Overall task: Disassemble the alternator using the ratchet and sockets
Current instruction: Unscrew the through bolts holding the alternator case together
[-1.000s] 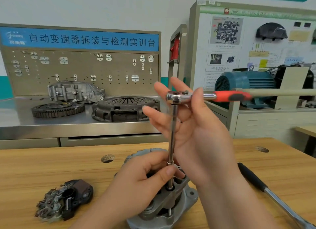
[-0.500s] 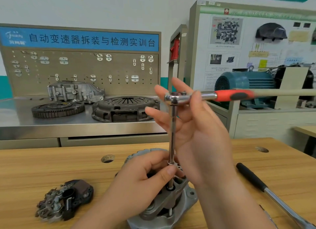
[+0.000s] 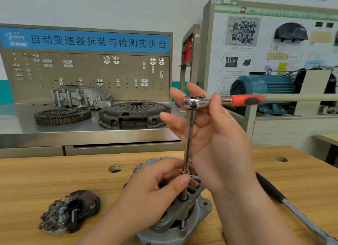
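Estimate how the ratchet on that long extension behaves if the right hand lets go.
Probably top-heavy: the ratchet sits atop a long thin extension with its red handle jutting sideways, so it would likely tip that way. The extension looks like stiff steel, showing no bend. The left hand pinching it low by the alternator may steady it.

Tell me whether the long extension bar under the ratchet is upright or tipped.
Upright: the extension bar runs almost straight down from the ratchet into the alternator, left fingers pinching its lower end.
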Demonstrator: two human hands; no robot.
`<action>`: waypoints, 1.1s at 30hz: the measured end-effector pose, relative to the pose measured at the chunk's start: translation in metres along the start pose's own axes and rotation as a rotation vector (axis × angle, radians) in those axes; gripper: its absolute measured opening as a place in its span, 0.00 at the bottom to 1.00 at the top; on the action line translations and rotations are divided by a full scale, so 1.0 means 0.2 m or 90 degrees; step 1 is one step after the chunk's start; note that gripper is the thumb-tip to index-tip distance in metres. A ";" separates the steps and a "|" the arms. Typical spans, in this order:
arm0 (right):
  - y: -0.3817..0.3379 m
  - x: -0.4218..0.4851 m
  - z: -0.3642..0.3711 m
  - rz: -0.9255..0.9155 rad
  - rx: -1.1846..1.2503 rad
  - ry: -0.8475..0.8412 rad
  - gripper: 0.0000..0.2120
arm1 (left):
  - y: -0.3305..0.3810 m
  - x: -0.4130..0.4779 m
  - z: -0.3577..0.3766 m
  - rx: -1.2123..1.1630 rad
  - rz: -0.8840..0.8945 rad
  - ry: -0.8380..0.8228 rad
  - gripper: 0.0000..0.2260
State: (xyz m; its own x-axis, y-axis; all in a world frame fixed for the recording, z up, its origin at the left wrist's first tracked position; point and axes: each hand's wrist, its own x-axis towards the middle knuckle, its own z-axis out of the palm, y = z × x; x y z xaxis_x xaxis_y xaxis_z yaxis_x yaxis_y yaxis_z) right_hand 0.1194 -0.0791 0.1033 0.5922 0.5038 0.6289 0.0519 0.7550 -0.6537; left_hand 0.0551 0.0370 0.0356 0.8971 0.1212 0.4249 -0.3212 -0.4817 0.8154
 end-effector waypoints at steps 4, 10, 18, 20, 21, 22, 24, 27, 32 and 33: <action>0.01 0.00 0.00 -0.039 -0.063 0.002 0.13 | 0.00 0.00 0.00 -0.002 0.003 0.002 0.10; 0.01 0.00 0.00 -0.085 -0.107 -0.010 0.10 | 0.00 0.00 -0.01 0.006 0.008 0.014 0.10; 0.01 0.01 -0.01 0.001 -0.043 -0.019 0.17 | 0.02 0.00 -0.01 0.021 0.005 -0.012 0.09; 0.00 0.01 -0.01 -0.053 -0.108 -0.023 0.12 | 0.02 0.00 -0.02 0.015 -0.004 -0.007 0.08; -0.01 0.01 -0.01 -0.081 -0.139 -0.026 0.11 | 0.02 0.00 -0.02 0.015 -0.006 -0.002 0.08; -0.02 0.01 -0.02 -0.101 -0.167 -0.029 0.11 | 0.02 0.00 -0.02 0.017 -0.006 0.003 0.08; -0.02 0.01 -0.03 -0.105 -0.190 -0.028 0.10 | 0.02 0.01 -0.02 0.020 -0.004 0.007 0.08; -0.02 0.02 -0.02 -0.047 -0.108 -0.032 0.12 | 0.02 0.00 -0.02 0.018 -0.002 0.003 0.08; 0.00 0.02 0.00 0.089 0.043 -0.033 0.23 | 0.06 0.00 -0.02 0.016 0.003 -0.020 0.09; 0.00 0.02 0.01 0.096 0.052 -0.036 0.23 | 0.06 0.00 -0.03 0.019 0.002 -0.021 0.09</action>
State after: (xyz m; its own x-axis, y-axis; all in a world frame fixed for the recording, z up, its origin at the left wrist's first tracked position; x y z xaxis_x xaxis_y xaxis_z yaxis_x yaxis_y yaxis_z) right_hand 0.1204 -0.0768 0.1061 0.5416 0.6352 0.5506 -0.1014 0.6996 -0.7074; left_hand 0.0496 0.0360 0.0486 0.9056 0.0911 0.4143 -0.3156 -0.5078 0.8016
